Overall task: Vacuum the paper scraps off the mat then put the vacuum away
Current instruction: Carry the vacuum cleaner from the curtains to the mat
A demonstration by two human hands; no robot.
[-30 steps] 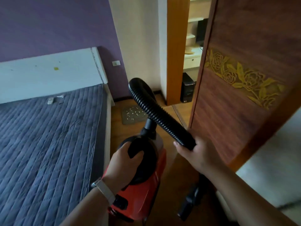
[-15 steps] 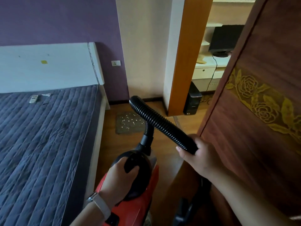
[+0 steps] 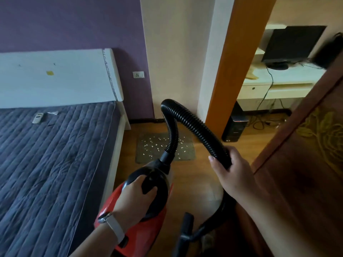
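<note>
Left hand grips the black top handle of the red vacuum, fingers curled through the handle opening, pale wristband on the wrist. Right hand is wrapped around the far end of the black ribbed hose, thumb on the near side. The hose leaves the vacuum's front socket, arcs up and over, and comes down into that grip. Below the right hand a dark tube runs down to a black nozzle piece near the bottom edge; its detail is too dim to read. The vacuum is held above the wooden floor, between the bed and the carved wooden door. The grey mat lies on the floor ahead, near the wall and just past the bed corner, partly hidden behind the hose. White paper scraps are scattered across the mat, none picked up. The nozzle is well apart from the mat. A white remote lies on the bed near the white headboard. A wall socket sits on the purple wall. Past the orange door frame, a black computer tower stands on the floor under a white desk carrying a dark monitor.
</note>
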